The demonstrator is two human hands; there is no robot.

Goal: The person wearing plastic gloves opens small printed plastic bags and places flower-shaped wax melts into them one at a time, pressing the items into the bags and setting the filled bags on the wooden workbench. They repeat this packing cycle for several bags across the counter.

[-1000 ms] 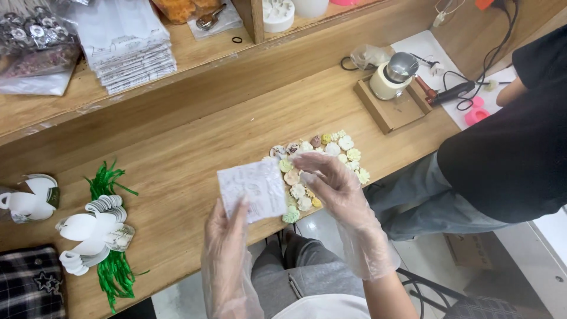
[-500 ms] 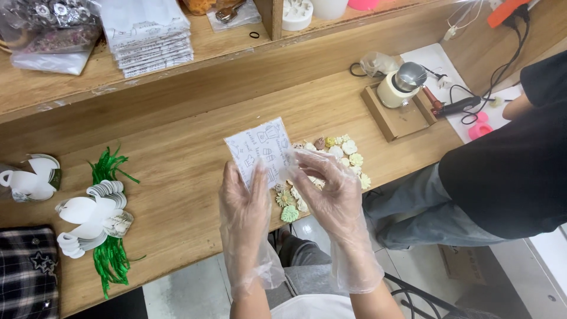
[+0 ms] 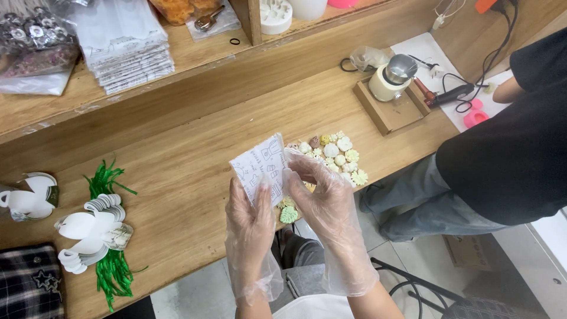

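Bag raised slightly since earlier | left hand [image 3: 253,218] and right hand [image 3: 322,198] fingers pinch printed bag [image 3: 260,171] | pastel shapes [image 3: 333,155] beneath on wooden table [image 3: 177,177]

- Table [image 3: 177,171]: matt, grained wood.
- Small printed bag [image 3: 260,171]: thin, crinkly paper or plastic.
- Gloves [image 3: 331,224]: clear, wrinkled plastic film.
- Melting pot [image 3: 401,68]: shiny metal.

— How do the hands sit?
— Both gloved, raised side by side. The left hand [image 3: 253,220] points fingers up, palm inward.
— And the other?
— The right hand [image 3: 322,201] curls, fingertips pinching toward the left.
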